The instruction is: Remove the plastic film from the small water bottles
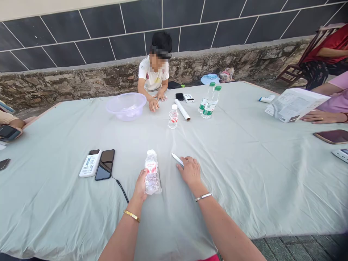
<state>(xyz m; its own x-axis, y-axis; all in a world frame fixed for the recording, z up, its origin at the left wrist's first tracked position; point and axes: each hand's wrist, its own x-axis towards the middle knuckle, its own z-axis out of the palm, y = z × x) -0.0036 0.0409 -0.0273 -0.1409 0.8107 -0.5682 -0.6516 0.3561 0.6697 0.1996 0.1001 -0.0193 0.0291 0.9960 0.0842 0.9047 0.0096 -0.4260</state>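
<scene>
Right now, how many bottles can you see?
4. One bottle is in the left hand; a small bottle stands beyond it; two green-capped bottles stand together farther right. Others may be hidden.

- The right hand (191, 173) hides one end of the white stick (177, 158);
- most fingers of the left hand (140, 185) are tucked out of sight behind the wrapped bottle (152, 175); its little words are too tiny to read;
- the clear stuff (129, 108) in the purple bowl (140, 104) is too hazy to name;
- the right edge cuts off the white box (340, 155) and the person in red (330, 49).
</scene>
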